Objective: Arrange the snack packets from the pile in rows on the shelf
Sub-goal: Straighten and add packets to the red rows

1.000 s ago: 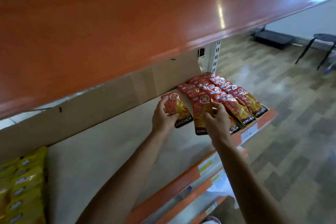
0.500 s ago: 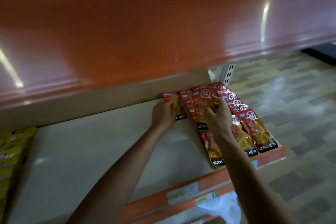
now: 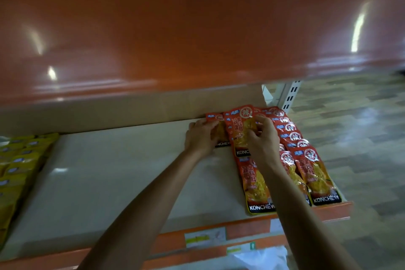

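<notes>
Both pkts now sit further back vs 1 s ago. L hand (image 3: 201, 136) curls fingers on left pkt (image 3: 214, 116), which is butted to the back board (image 3: 153, 107). R hand (image 3: 262, 140) pinches right pkt (image 3: 237, 129), at its 3 o'clock. Done rows (image 3: 306, 160) fill the shelf's (image 3: 109, 171) 3 o'clock end. Looks like a new row is starting, w/ release next.

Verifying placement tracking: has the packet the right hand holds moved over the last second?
Yes. The packet in the right hand slid away from the orange front edge toward the cardboard back wall; its top now meets it.
</notes>
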Available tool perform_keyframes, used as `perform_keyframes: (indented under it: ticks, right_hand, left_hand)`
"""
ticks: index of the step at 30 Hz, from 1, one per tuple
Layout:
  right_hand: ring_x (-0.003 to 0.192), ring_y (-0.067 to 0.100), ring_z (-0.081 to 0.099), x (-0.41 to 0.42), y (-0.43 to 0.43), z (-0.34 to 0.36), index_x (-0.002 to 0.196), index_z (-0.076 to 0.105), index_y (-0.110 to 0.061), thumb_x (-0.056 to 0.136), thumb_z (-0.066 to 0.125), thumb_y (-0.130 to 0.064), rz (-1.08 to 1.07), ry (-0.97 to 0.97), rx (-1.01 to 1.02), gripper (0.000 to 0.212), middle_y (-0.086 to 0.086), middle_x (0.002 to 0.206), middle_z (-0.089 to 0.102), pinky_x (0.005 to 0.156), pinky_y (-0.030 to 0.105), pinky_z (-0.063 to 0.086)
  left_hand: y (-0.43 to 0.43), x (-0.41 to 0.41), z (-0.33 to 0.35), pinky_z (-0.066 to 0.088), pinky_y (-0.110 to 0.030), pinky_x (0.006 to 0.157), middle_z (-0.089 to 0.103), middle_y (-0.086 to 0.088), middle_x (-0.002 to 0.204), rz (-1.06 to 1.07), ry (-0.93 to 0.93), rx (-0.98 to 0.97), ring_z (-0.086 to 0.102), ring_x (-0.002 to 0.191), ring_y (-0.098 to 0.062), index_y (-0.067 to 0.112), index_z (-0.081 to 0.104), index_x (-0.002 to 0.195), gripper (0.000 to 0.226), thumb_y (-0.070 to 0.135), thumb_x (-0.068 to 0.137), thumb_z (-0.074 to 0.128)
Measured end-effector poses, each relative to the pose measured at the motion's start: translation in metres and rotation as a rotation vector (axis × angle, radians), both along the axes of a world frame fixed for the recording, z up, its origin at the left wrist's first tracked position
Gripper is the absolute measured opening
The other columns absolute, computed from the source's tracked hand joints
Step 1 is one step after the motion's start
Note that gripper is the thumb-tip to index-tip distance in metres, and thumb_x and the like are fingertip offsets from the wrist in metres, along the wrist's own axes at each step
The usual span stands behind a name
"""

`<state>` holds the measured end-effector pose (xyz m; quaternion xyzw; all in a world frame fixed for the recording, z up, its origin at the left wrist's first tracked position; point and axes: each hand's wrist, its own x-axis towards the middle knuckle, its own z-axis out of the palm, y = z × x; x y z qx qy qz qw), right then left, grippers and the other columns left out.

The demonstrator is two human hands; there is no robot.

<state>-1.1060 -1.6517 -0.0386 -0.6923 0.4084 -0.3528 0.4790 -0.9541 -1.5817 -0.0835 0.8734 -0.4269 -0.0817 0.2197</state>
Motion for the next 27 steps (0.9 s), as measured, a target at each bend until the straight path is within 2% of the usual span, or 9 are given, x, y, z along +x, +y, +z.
perform_keyframes:
  ticks: [4,6,8,10,13,15,17,23,27]
  right_hand:
    - [0.079,0.001,0.055,0.002,-0.002,0.004,0.127,0.051,-0.012,0.091,0.055,-0.004,0.013,0.007,-0.025,0.037,-0.002,0.103,0.059,0.055,0.009,0.042]
    - [0.079,0.001,0.055,0.006,-0.002,0.006,0.125,0.051,-0.011,0.091,0.055,-0.003,0.025,-0.001,-0.017,0.036,-0.003,0.101,0.059,0.053,0.007,0.043]
    - [0.081,0.005,0.058,0.01,0.0,0.007,0.123,0.052,-0.013,0.09,0.054,-0.003,0.047,-0.001,-0.002,0.034,-0.002,0.1,0.06,0.059,0.013,0.048]
    - [0.086,0.012,0.061,0.013,0.002,0.006,0.121,0.054,-0.013,0.089,0.056,-0.006,0.071,0.024,-0.029,0.033,0.0,0.102,0.063,0.069,0.025,0.053]
    - [0.093,0.016,0.062,0.014,0.005,0.006,0.123,0.056,-0.013,0.09,0.056,-0.01,0.108,0.099,-0.085,0.033,0.001,0.105,0.066,0.078,0.033,0.053]
    - [0.106,0.022,0.06,0.012,0.005,0.006,0.127,0.054,-0.011,0.09,0.055,-0.01,0.116,0.169,-0.116,0.036,0.006,0.117,0.065,0.089,0.039,0.05]
    - [0.114,0.025,0.057,0.009,0.005,0.005,0.127,0.055,-0.01,0.091,0.055,-0.01,0.129,0.242,-0.167,0.036,0.008,0.123,0.063,0.094,0.037,0.046]
    - [0.118,0.025,0.055,0.004,0.006,0.001,0.131,0.053,-0.012,0.093,0.051,-0.008,0.18,0.357,-0.231,0.038,0.008,0.128,0.06,0.093,0.033,0.044]
    - [0.117,0.024,0.054,0.001,0.005,0.0,0.132,0.053,-0.014,0.093,0.052,-0.01,0.189,0.402,-0.241,0.039,0.006,0.129,0.059,0.093,0.031,0.042]
  left_hand:
    - [0.004,-0.012,0.005,0.047,-0.037,0.092,0.06,-0.007,0.122,0.078,0.001,-0.265,0.053,0.112,-0.027,0.021,0.059,0.126,0.037,0.035,0.094,0.05]
    - [0.009,-0.024,0.015,0.051,-0.033,0.084,0.067,-0.006,0.112,0.072,0.106,-0.453,0.061,0.101,-0.02,0.016,0.062,0.12,0.034,0.034,0.097,0.046]
    - [0.014,-0.038,0.028,0.053,-0.027,0.083,0.068,-0.002,0.113,0.059,0.332,-0.501,0.064,0.1,-0.012,0.018,0.06,0.125,0.035,0.036,0.096,0.054]
    - [0.016,-0.042,0.029,0.055,-0.027,0.085,0.068,0.001,0.114,0.064,0.496,-0.511,0.065,0.1,-0.01,0.022,0.056,0.129,0.043,0.035,0.089,0.065]
    - [0.02,-0.038,0.025,0.056,-0.037,0.086,0.072,-0.002,0.105,0.207,0.57,-0.58,0.068,0.094,-0.013,0.024,0.06,0.124,0.046,0.034,0.081,0.073]
    - [0.025,-0.032,0.022,0.055,-0.037,0.086,0.073,-0.003,0.102,0.317,0.537,-0.586,0.069,0.09,-0.012,0.022,0.063,0.121,0.041,0.032,0.082,0.073]
    - [0.029,-0.028,0.019,0.054,-0.036,0.088,0.073,-0.004,0.104,0.392,0.504,-0.555,0.069,0.09,-0.013,0.019,0.063,0.121,0.04,0.03,0.083,0.072]
    - [0.027,-0.037,0.015,0.051,-0.031,0.09,0.071,-0.008,0.109,0.383,0.476,-0.426,0.067,0.098,-0.018,0.014,0.061,0.124,0.042,0.027,0.085,0.072]
    - [0.023,-0.04,0.016,0.042,-0.018,0.081,0.07,-0.005,0.113,0.361,0.428,-0.354,0.064,0.104,-0.016,0.014,0.063,0.122,0.037,0.026,0.087,0.069]
